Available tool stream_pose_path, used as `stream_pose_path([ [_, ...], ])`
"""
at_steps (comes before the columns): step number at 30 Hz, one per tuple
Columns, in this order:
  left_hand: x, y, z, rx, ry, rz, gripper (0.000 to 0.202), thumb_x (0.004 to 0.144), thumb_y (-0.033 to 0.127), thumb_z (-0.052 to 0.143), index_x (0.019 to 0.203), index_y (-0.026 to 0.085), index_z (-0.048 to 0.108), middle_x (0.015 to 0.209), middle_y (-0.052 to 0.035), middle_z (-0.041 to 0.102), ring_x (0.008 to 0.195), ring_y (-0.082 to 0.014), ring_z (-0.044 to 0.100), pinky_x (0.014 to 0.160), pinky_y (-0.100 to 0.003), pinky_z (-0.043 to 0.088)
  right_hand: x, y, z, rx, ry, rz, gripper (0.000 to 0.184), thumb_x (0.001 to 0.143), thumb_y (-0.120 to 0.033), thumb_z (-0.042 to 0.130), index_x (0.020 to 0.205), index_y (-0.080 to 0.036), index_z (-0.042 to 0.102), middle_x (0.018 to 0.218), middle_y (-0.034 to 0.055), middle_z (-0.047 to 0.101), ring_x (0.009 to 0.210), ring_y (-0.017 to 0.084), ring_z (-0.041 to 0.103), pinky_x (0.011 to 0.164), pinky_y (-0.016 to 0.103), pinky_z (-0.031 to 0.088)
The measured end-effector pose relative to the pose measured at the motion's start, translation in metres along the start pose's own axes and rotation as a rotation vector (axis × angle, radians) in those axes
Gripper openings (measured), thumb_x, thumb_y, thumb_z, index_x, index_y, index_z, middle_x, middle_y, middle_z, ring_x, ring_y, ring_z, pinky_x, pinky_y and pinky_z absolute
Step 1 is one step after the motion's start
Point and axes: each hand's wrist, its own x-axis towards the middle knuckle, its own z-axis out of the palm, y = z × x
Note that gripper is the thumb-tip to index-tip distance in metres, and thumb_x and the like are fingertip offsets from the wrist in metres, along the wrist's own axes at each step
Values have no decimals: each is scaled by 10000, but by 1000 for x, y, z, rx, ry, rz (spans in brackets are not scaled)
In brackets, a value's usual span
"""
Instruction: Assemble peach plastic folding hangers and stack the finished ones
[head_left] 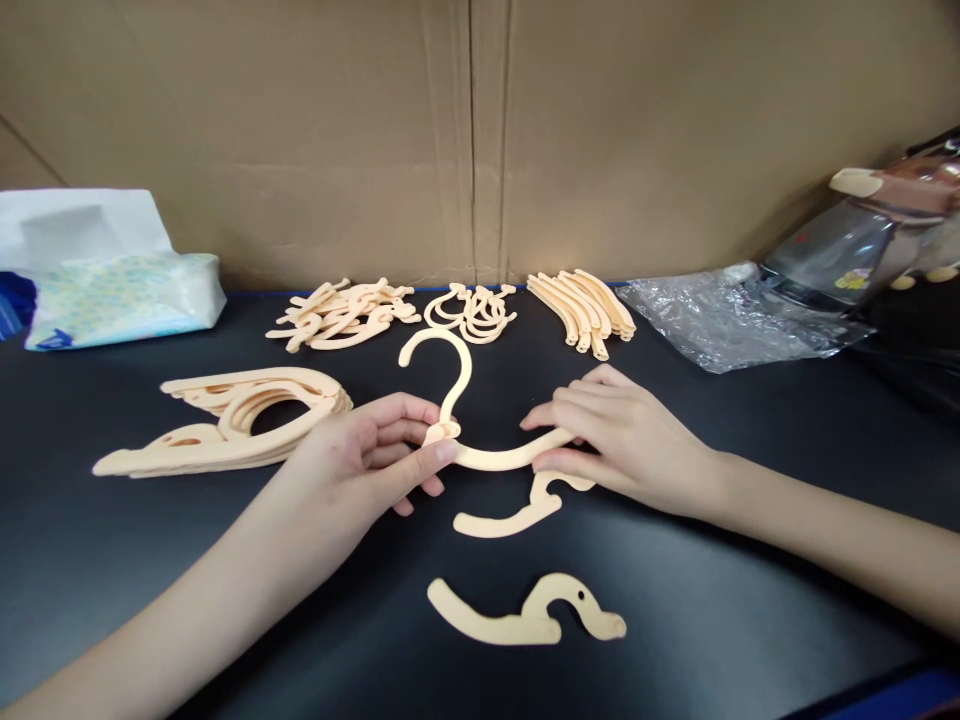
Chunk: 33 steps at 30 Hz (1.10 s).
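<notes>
My left hand (371,455) pinches the joint of a cream plastic hanger hook (442,365) where it meets a curved arm piece (499,458). The fingers of my right hand (622,440) are closed on the other end of that arm piece. A second curved piece (510,518) lies just below my right hand, partly under it. A swan-shaped piece (536,612) lies loose nearer to me on the black table (750,560).
A stack of finished cream hangers (232,425) lies at left. At the back are piles of curved parts (345,315), hooks (472,312) and arm strips (583,305). A tissue pack (112,290), crumpled clear plastic (720,320) and a cardboard wall (480,130) border the table.
</notes>
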Motion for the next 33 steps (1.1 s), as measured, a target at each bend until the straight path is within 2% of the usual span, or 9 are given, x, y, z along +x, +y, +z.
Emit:
stream_pose_path([
  [3,-1,3,0,-1,-10,-21,298,782,488,706,873,212,640,725,9,677,545,-125,617,478,-193,532,0,-3,0,-96,-40,-81,357,1035,-357,363,1008,-156,657,819,35,655,742,166,582,720,318,367],
  [6,0,6,-3,-51,-59,-59,268,826,476,664,821,208,664,724,-2,684,569,-125,631,490,-176,537,0,0,0,-67,-58,-57,350,1040,-333,350,995,-159,650,838,38,649,755,165,569,735,313,364],
  [10,2,2,-10,-143,-128,-128,246,850,455,661,823,211,670,922,-30,729,697,-146,695,536,-162,551,0,5,0,47,-70,-10,299,1034,-325,386,996,-167,636,871,30,656,777,160,564,758,306,353],
  [16,1,-5,-12,-157,-161,-115,233,879,477,634,865,249,678,713,0,722,564,-116,660,561,-168,555,-1,4,0,121,-80,-6,230,1013,-315,457,996,-164,630,853,17,648,776,148,562,768,296,335],
  [19,2,-4,-10,-155,-164,-129,231,856,490,654,889,267,702,763,-7,738,587,-136,682,566,-190,566,-1,5,-1,133,-87,5,225,1011,-314,463,975,-161,623,855,15,646,774,143,559,761,293,326],
  [24,0,7,-9,-129,-144,-193,300,807,538,663,954,292,751,854,-55,758,743,-243,728,602,-283,603,0,6,-1,162,-90,6,211,1010,-311,470,969,-162,614,851,4,639,762,132,550,761,285,315],
  [29,-4,16,-9,-94,-135,-284,315,787,561,660,956,317,765,801,-56,763,808,-242,729,634,-236,592,-1,7,-1,193,-87,-10,184,999,-298,501,960,-158,614,828,-12,636,737,116,545,770,276,311],
  [33,-3,17,-9,-75,-141,-264,305,781,560,663,947,328,771,797,-53,768,769,-239,730,616,-238,591,0,8,-1,206,-82,-11,173,993,-288,515,946,-157,619,820,-16,633,739,113,542,774,273,307],
])
